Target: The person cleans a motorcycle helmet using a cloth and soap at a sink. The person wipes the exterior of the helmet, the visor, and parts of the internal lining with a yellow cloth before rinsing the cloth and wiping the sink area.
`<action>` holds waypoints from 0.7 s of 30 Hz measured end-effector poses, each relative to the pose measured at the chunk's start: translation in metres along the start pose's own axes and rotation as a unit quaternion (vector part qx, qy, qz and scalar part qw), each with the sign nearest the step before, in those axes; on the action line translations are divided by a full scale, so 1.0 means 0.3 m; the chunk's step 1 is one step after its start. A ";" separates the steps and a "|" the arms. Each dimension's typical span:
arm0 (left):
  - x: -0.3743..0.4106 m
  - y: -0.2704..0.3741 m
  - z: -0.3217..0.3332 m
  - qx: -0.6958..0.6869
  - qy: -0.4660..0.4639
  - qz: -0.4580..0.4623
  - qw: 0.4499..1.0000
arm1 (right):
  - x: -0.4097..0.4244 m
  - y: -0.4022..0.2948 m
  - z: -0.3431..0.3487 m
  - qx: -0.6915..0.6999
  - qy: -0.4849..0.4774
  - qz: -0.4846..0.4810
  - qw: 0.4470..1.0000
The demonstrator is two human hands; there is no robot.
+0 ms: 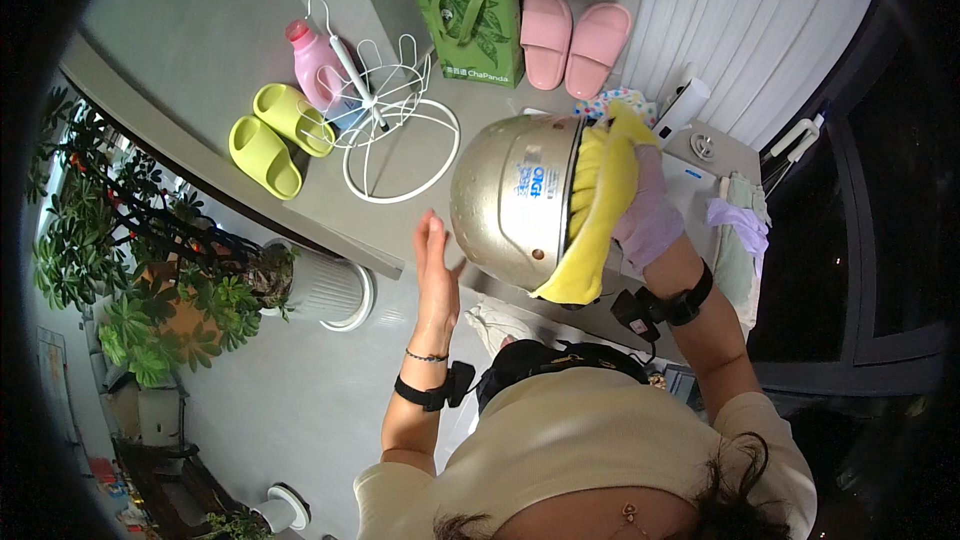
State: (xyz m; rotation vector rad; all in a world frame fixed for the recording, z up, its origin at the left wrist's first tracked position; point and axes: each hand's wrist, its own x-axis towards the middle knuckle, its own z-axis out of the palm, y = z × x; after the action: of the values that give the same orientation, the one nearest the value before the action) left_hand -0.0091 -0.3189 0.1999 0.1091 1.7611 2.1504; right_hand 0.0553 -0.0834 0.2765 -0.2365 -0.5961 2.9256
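Note:
A gold-beige helmet [502, 202] with blue stickers is tilted, its crown toward my left hand. Yellow cloth [611, 202] covers its rim and bunches into its opening. My right hand [651, 214], in a thin purple glove, grips this cloth at the helmet's rim; the fingers are mostly hidden behind it. Bare and empty, my left hand [437, 270] is raised beside the crown with the thumb apart from the fingers. A small gap shows between that hand and the shell.
Beyond the helmet stand a white wire rack [367, 101], a pink bottle [319, 64], yellow-green slippers [266, 156], a green bag [472, 30] and pink slippers [574, 41]. A purple glove [739, 226] lies on folded towels [739, 270] at right. A potted plant [315, 285] stands left.

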 end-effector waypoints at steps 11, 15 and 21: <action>-0.099 -0.158 0.095 -0.450 -0.458 -0.387 0.662 | -0.003 0.070 0.028 -0.301 -0.127 -0.254 0.911; -0.066 -0.168 0.160 -0.548 -0.345 -0.346 0.680 | 0.020 0.082 -0.009 -0.281 -0.279 -0.259 0.881; 0.020 -0.176 0.219 -0.473 -0.158 -0.249 0.830 | -0.061 0.037 0.066 -0.294 -0.201 -0.158 0.921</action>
State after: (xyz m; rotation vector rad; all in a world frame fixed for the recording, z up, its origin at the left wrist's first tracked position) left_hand 0.0158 -0.2472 0.1626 -0.2167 0.3431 2.1603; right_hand 0.0684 -0.1042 0.2922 0.3798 -1.4182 2.4110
